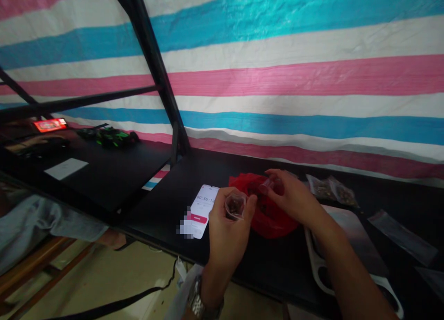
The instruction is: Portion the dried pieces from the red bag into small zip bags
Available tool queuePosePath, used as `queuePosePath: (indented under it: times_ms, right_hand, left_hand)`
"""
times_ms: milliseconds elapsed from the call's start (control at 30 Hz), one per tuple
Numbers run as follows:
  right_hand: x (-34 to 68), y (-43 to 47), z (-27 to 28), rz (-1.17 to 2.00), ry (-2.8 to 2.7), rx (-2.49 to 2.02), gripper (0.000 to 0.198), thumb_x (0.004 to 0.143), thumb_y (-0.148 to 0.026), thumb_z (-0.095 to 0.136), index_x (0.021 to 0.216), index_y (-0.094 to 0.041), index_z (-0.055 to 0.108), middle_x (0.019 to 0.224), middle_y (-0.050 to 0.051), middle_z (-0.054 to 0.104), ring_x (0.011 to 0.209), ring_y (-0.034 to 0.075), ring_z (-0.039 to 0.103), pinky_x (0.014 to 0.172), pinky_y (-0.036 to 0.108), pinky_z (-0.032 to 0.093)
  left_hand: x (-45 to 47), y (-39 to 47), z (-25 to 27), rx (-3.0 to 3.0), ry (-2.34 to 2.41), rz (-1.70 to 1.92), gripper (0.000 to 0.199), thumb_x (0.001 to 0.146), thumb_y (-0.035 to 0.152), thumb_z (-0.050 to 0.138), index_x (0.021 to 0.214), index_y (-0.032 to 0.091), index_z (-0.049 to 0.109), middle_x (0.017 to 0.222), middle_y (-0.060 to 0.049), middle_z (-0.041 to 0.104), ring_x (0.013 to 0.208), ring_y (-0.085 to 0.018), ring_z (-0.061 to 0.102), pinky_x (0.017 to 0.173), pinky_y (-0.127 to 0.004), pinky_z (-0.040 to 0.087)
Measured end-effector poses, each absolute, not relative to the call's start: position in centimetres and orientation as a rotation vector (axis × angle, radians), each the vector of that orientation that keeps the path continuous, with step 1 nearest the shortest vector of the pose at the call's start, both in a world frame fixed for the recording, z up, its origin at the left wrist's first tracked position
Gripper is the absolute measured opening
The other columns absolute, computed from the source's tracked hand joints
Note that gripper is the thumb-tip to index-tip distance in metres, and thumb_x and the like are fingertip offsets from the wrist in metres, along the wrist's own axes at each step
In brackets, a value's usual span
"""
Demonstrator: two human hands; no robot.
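My left hand is closed round a small clear plastic bag, its mouth held round and open, with dark brownish bits inside. Over the red plastic bag, my right hand grips a small clear plastic cup between thumb and fingers. Dark contents show in the red bag's mouth, partly covered by my right hand. Both hands are close together above the black table.
A phone showing a timer lies left of my hands. Right of them are a kitchen scale, filled clear bags and a flat clear bag. A green toy car stands on the left table; a seated person's sleeve is nearby.
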State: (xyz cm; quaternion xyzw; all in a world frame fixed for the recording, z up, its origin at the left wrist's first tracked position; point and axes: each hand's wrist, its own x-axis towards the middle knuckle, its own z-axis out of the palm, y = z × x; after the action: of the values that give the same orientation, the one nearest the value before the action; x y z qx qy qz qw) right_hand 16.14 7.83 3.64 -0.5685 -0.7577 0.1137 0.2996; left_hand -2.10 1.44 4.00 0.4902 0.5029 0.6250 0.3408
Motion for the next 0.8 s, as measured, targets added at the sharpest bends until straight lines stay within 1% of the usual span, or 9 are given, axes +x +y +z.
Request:
queuePosePath:
  times_ms: [67,167,267,367,500,567,633,733,800]
  right_hand:
    - [16.2,8.0,3.5,0.248,-2.102,-1.478,0.049,0.089,-0.019,0.067,0.137,-0.02,0.066,0.13,0.014,0.076,0.119,0.033,0.073,0.108,0.054,0.054]
    - [16.2,7.9,3.2,0.234,-2.217,-1.4,0.054,0.085,-0.01,0.066,0.137,-0.022,0.068,0.135,0.012,0.075,0.125,0.031,0.071,0.114,0.052,0.05]
    - [16.4,7.5,3.4,0.306,-2.278,-1.403,0.055,0.08,-0.004,0.065,0.132,-0.023,0.071,0.128,0.009,0.079,0.12,0.028,0.073,0.116,0.052,0.047]
    - [17.3,6.6,4.4,0.425,-2.25,-1.459,0.049,0.081,-0.008,0.066,0.127,-0.024,0.074,0.119,0.006,0.082,0.112,0.028,0.075,0.113,0.052,0.049]
    - [18.8,4.5,6.4,0.84,-2.115,-1.418,0.039,0.082,-0.012,0.066,0.117,-0.023,0.076,0.109,0.005,0.083,0.099,0.024,0.078,0.094,0.041,0.06]
    - [19.3,3.3,7.3,1.066,-2.046,-1.386,0.037,0.081,-0.012,0.064,0.114,-0.024,0.076,0.104,0.004,0.084,0.093,0.022,0.079,0.085,0.037,0.063]
    - [19.5,2.5,7.8,1.206,-2.022,-1.38,0.035,0.081,-0.013,0.065,0.112,-0.024,0.077,0.1,0.003,0.084,0.088,0.021,0.079,0.077,0.033,0.063]
    - [19.7,2.2,7.7,1.222,-2.031,-1.41,0.034,0.083,-0.015,0.066,0.114,-0.025,0.077,0.095,0.002,0.083,0.082,0.021,0.078,0.071,0.031,0.062]
    - [19.7,2.6,7.1,1.007,-2.031,-1.487,0.037,0.083,-0.013,0.065,0.116,-0.024,0.077,0.102,0.004,0.083,0.087,0.022,0.078,0.08,0.034,0.062]
  left_hand:
    - [-1.0,0.2,4.1,1.258,1.39,1.528,0.022,0.089,0.036,0.073,0.082,0.023,0.057,0.07,0.004,0.059,0.062,-0.014,0.058,0.061,-0.024,0.044]
    - [1.1,-1.6,3.5,1.279,1.423,1.165,0.016,0.091,0.029,0.071,0.083,0.023,0.059,0.07,0.003,0.063,0.062,-0.014,0.06,0.061,-0.025,0.042]
    - [2.9,-2.7,2.5,1.232,1.345,1.013,0.013,0.092,0.025,0.069,0.084,0.024,0.059,0.074,0.002,0.066,0.065,-0.015,0.062,0.061,-0.026,0.042]
    - [3.7,-2.8,2.0,1.125,1.31,1.055,0.015,0.09,0.025,0.071,0.082,0.024,0.058,0.071,0.003,0.063,0.062,-0.015,0.059,0.059,-0.025,0.041]
    - [3.3,-2.2,1.9,1.006,1.336,1.248,0.019,0.087,0.029,0.072,0.078,0.023,0.056,0.067,0.004,0.056,0.06,-0.014,0.052,0.058,-0.024,0.041]
    - [2.9,-1.9,2.0,0.966,1.373,1.307,0.019,0.086,0.029,0.071,0.077,0.022,0.056,0.068,0.004,0.055,0.061,-0.014,0.051,0.058,-0.024,0.042]
    - [2.4,-1.6,2.0,0.946,1.413,1.332,0.017,0.085,0.026,0.071,0.078,0.022,0.056,0.068,0.004,0.054,0.061,-0.014,0.051,0.059,-0.024,0.042]
    - [2.1,-1.4,1.7,0.965,1.453,1.351,0.019,0.08,0.016,0.072,0.076,0.022,0.054,0.068,0.006,0.053,0.061,-0.013,0.052,0.059,-0.023,0.041]
    - [2.2,-1.2,1.3,0.995,1.445,1.372,0.023,0.077,0.011,0.072,0.076,0.022,0.053,0.067,0.007,0.052,0.06,-0.012,0.052,0.059,-0.023,0.041]
